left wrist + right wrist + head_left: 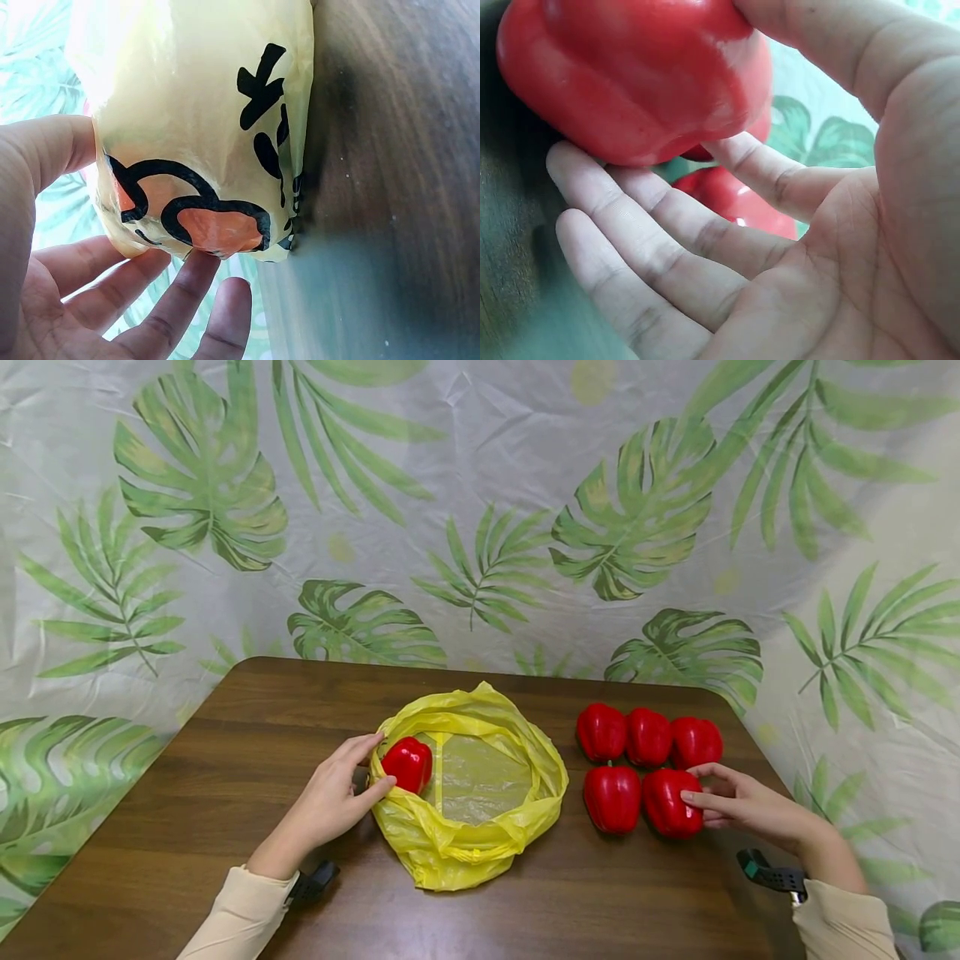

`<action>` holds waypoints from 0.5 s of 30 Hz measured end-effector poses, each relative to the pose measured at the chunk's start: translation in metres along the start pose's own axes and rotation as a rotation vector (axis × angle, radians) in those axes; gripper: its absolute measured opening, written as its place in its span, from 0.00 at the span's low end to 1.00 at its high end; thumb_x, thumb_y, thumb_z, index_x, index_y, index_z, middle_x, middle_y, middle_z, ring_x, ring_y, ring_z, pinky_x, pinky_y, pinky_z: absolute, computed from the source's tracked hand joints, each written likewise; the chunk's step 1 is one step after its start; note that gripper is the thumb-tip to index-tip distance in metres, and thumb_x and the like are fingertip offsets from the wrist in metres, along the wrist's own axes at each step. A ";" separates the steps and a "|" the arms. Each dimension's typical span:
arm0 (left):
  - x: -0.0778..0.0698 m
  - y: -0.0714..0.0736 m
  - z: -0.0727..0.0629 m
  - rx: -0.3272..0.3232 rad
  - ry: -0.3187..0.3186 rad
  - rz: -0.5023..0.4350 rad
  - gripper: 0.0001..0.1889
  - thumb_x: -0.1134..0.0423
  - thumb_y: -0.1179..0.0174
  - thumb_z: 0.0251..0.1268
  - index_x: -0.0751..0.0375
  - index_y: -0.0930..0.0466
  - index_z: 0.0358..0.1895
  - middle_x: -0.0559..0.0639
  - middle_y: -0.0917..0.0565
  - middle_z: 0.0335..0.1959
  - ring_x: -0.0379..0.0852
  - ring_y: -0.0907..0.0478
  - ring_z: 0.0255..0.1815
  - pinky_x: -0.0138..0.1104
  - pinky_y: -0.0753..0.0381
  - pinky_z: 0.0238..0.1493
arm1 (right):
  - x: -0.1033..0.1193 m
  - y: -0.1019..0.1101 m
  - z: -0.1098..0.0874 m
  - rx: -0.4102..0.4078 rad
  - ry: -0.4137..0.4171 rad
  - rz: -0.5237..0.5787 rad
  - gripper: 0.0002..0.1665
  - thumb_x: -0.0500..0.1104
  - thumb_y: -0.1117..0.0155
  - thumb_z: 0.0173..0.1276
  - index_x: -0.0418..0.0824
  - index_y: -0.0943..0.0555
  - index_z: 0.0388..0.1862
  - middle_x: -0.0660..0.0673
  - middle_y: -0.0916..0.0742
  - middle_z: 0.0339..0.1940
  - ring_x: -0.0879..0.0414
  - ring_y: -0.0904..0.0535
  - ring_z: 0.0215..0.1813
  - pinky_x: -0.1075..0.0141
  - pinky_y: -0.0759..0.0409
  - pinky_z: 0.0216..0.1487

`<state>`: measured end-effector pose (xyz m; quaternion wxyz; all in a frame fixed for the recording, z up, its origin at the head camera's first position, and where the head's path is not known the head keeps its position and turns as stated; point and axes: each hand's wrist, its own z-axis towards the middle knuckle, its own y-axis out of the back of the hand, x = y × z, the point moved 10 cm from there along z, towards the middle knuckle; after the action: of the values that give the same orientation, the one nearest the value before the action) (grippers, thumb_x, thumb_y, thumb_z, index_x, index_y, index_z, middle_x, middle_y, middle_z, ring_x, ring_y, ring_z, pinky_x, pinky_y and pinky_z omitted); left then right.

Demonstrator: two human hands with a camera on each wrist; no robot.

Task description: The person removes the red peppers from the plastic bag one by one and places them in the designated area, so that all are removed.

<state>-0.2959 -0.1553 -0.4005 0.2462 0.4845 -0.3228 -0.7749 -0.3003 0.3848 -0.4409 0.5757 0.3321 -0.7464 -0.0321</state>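
A yellow plastic bag stands on the table with its mouth spread wide and its rim rolled outward. Inside it, by the left wall, lies one red bell pepper. My left hand holds the bag's left side, thumb at the rim and fingers around the outer wall; black print shows on the bag in the left wrist view. On the right, my right hand grips another red bell pepper, thumb on top and fingers around its far right side. That pepper fills the upper part of the right wrist view.
Left of the gripped pepper sits another red bell pepper. Behind them a row of three peppers lines the right back of the brown wooden table. A leaf-patterned cloth hangs behind the table.
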 end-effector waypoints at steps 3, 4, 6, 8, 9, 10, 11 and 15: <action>0.000 0.000 0.001 0.000 0.000 -0.001 0.36 0.57 0.28 0.72 0.67 0.29 0.78 0.63 0.23 0.74 0.56 0.15 0.58 0.37 0.13 0.44 | 0.001 -0.001 0.001 -0.007 -0.006 -0.013 0.38 0.46 0.42 0.85 0.25 0.45 0.78 0.42 0.16 0.55 0.52 0.12 0.52 0.63 0.12 0.56; -0.001 0.000 0.001 0.001 -0.001 -0.002 0.36 0.57 0.28 0.72 0.67 0.29 0.78 0.63 0.23 0.74 0.56 0.15 0.58 0.37 0.13 0.44 | 0.001 -0.001 0.001 -0.008 -0.007 -0.016 0.38 0.45 0.42 0.85 0.25 0.45 0.78 0.42 0.16 0.54 0.51 0.13 0.52 0.63 0.12 0.56; -0.001 -0.001 0.001 0.004 -0.003 -0.002 0.36 0.56 0.29 0.72 0.67 0.29 0.78 0.63 0.23 0.75 0.56 0.15 0.58 0.36 0.13 0.44 | 0.001 -0.001 0.002 -0.012 -0.014 -0.021 0.37 0.45 0.41 0.85 0.26 0.44 0.77 0.42 0.16 0.53 0.51 0.13 0.52 0.63 0.11 0.55; 0.000 -0.001 0.001 0.004 -0.003 -0.003 0.36 0.56 0.29 0.73 0.66 0.29 0.78 0.63 0.23 0.75 0.56 0.15 0.58 0.36 0.14 0.43 | 0.002 -0.002 0.002 -0.015 -0.022 -0.023 0.37 0.46 0.40 0.84 0.27 0.43 0.76 0.42 0.17 0.53 0.50 0.13 0.53 0.62 0.11 0.55; 0.000 -0.001 0.001 0.004 -0.002 -0.004 0.36 0.56 0.29 0.73 0.66 0.29 0.78 0.62 0.23 0.75 0.56 0.15 0.58 0.36 0.14 0.43 | 0.003 -0.003 0.003 -0.014 -0.023 -0.019 0.37 0.46 0.39 0.84 0.27 0.43 0.76 0.42 0.17 0.53 0.50 0.13 0.53 0.62 0.11 0.56; 0.000 0.000 0.001 0.003 -0.001 -0.005 0.36 0.56 0.29 0.73 0.66 0.29 0.78 0.62 0.23 0.75 0.56 0.15 0.58 0.36 0.14 0.42 | 0.004 -0.004 0.004 -0.011 -0.020 -0.016 0.37 0.46 0.39 0.84 0.27 0.43 0.76 0.41 0.17 0.53 0.49 0.13 0.54 0.61 0.11 0.56; 0.000 0.000 0.001 0.001 0.001 -0.005 0.36 0.56 0.29 0.73 0.66 0.29 0.78 0.62 0.23 0.75 0.56 0.15 0.58 0.36 0.15 0.42 | 0.004 -0.004 0.004 -0.011 -0.022 -0.014 0.37 0.47 0.39 0.84 0.27 0.43 0.76 0.41 0.17 0.53 0.49 0.13 0.54 0.61 0.11 0.56; 0.000 0.001 0.000 0.000 0.004 -0.007 0.36 0.56 0.29 0.72 0.66 0.29 0.78 0.62 0.23 0.75 0.56 0.15 0.58 0.35 0.15 0.41 | 0.005 -0.006 0.007 -0.018 -0.025 -0.008 0.38 0.47 0.38 0.83 0.27 0.43 0.76 0.40 0.17 0.54 0.50 0.13 0.54 0.60 0.11 0.57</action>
<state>-0.2962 -0.1563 -0.3998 0.2440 0.4873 -0.3206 -0.7747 -0.3041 0.3755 -0.4416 0.5694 0.3295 -0.7518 -0.0451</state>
